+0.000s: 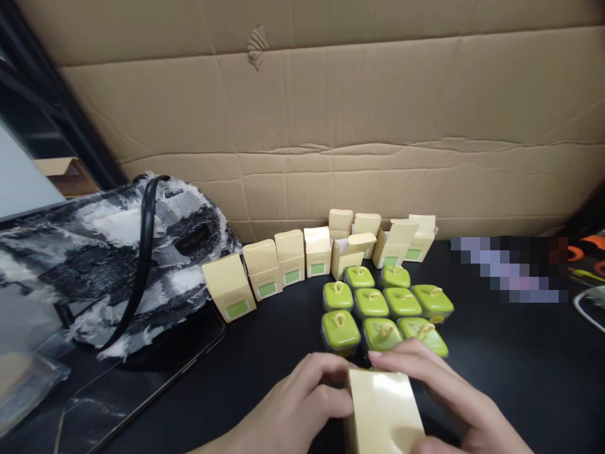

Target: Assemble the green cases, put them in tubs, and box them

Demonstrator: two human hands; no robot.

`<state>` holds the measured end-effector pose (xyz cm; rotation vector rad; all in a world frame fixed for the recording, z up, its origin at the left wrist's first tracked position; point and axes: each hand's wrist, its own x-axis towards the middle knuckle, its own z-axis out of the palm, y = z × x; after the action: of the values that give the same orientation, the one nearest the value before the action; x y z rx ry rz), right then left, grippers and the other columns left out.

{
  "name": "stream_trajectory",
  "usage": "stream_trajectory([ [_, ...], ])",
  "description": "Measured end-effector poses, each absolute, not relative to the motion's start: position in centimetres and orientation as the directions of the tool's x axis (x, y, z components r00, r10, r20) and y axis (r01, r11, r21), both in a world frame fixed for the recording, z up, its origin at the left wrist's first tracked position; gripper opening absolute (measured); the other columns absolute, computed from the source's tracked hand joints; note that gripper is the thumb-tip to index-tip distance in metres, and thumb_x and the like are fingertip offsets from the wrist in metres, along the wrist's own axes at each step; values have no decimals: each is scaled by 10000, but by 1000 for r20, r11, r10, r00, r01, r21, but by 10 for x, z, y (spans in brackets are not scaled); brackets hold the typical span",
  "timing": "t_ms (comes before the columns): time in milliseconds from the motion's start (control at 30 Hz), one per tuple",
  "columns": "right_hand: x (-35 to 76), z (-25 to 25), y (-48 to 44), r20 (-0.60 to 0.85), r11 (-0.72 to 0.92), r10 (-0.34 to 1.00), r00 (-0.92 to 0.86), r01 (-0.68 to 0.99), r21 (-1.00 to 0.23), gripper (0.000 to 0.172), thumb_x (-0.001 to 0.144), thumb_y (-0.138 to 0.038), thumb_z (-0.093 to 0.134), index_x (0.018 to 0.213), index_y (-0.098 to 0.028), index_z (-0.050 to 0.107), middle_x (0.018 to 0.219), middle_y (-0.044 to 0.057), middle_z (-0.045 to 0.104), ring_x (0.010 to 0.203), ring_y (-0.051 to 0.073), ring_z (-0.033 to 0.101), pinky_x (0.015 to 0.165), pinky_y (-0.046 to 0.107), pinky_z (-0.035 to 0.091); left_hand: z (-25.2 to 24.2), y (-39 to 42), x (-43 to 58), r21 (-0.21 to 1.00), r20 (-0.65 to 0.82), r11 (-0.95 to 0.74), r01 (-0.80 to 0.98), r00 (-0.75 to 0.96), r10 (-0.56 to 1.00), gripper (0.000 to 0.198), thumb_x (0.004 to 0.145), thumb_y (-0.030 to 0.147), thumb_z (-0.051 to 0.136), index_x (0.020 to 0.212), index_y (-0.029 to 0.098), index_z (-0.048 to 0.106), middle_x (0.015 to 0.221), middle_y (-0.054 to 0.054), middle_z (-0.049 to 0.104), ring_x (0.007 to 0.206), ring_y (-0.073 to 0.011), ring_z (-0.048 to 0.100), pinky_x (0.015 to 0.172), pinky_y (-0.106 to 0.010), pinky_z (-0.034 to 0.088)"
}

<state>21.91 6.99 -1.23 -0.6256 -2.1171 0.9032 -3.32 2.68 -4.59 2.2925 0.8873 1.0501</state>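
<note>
Near the bottom edge, a pale yellow cardboard box [385,407] lies between both of my hands. Around its left side curl the fingers of my left hand [302,403]. My right hand [454,397] grips the far and right sides, its thumb low on the box. Part of the box falls below the picture. Just beyond it stand several small containers with green lids [371,304] and yellow loops on top. Behind them a row of small yellow boxes with green labels [290,258] stands upright, some with raised flaps [401,236].
A black and white fringed handbag [184,233] with a black strap stands at left, beside a dark glossy panel [142,384]. A cardboard wall [331,107] rises behind the black table [510,353]. Orange-handled items [590,246] and a white cable [583,302] lie far right.
</note>
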Motion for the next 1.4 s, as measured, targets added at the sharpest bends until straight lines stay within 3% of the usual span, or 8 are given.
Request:
stream_trajectory([
  [233,216,-15,68,312,511,723,-617,174,-842,369,847,-390,698,1211,-429,654,1204,11,680,1159,206,641,963,270,520,-54,32,-30,647,678,-758,77,396,619,525,933,489,592,1362,301,357,1242,-101,587,1126,-237,627,944,-352,525],
  [367,218,-17,67,382,556,697,-607,121,-822,421,832,-359,720,1231,-442,616,1150,-13,694,1089,176,669,941,233,521,-50,29,-30,676,582,-708,205,441,683,769,824,506,726,1426,291,297,1252,-121,571,1122,-272,619,948,-379,525],
  [667,215,-13,66,359,541,701,-616,132,-830,344,839,-333,707,1167,-394,623,1041,-30,708,973,164,688,867,217,548,-37,25,-32,659,535,-694,290,467,704,746,851,494,700,1449,314,291,1272,-104,583,1129,-251,617,977,-341,503],
  [833,219,-22,65,393,592,687,-611,156,-791,551,886,-305,659,1363,-459,431,1258,-25,652,1141,154,645,939,209,518,-32,28,-32,621,518,-724,300,537,666,718,865,486,685,1451,296,315,1292,-117,576,1175,-251,603,992,-311,484],
  [1000,217,-16,62,394,644,640,-659,180,-744,336,913,-363,604,1244,-313,607,1177,70,679,1117,226,663,919,293,553,-36,34,-30,612,551,-737,286,514,657,689,856,504,686,1415,279,353,1219,-101,582,1097,-230,642,932,-287,506],
  [1167,212,-15,62,453,690,621,-639,172,-703,435,952,-521,470,1281,-277,616,1182,107,684,1070,241,690,848,304,583,-39,34,-29,577,544,-732,364,497,676,696,823,496,721,1395,293,380,1123,-73,602,967,-205,661,837,-269,519],
  [1267,213,-17,65,503,763,557,-661,168,-624,494,891,-563,564,1308,-301,606,1139,96,709,1013,254,715,811,301,596,-41,33,-31,520,539,-747,414,519,663,720,810,517,719,1409,324,367,1103,-58,602,914,-202,658,785,-267,521],
  [1400,214,-14,68,480,783,536,-695,195,-591,493,843,-454,688,1311,-321,603,1121,78,727,1004,249,721,811,275,594,-39,34,-35,547,484,-736,400,566,667,775,800,522,723,1436,339,321,1265,-101,544,1096,-259,618,917,-316,502],
])
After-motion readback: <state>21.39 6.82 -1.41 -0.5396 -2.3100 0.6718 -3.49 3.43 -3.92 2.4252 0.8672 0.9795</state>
